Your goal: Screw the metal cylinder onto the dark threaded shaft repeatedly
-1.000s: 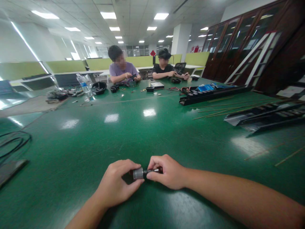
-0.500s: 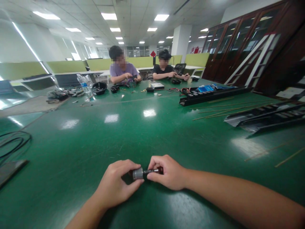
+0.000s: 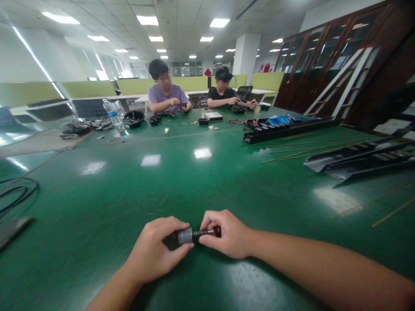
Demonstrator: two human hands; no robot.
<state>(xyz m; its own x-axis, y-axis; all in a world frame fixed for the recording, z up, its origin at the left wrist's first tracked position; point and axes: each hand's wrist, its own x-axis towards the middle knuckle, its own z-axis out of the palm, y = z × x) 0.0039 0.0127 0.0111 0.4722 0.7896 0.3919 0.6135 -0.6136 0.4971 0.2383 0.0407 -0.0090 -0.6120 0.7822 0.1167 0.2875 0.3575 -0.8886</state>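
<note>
Low in the middle of the head view, my left hand is closed around a small grey cylinder, thumb below and fingers above. From the cylinder's right end a dark, ridged metal shaft reaches towards my right hand. Thumb and forefinger of that hand pinch the shaft, its other fingers curled in. A dark reddish-brown patch shows inside the right grip; what it is I cannot make out. The cylinder and shaft lie roughly level, close above the green tabletop. Whether the two are one piece is unclear.
Black metal channels and thin rods lie on the right. At the left are coiled black cable and a flat dark slab. A bottle and small parts stand farther back, where two people sit working.
My left hand and the grey cylinder have shifted slightly left, and a little more of the shaft shows between the hands. Both grips stay closed. Across the table, one person's head has turned.
</note>
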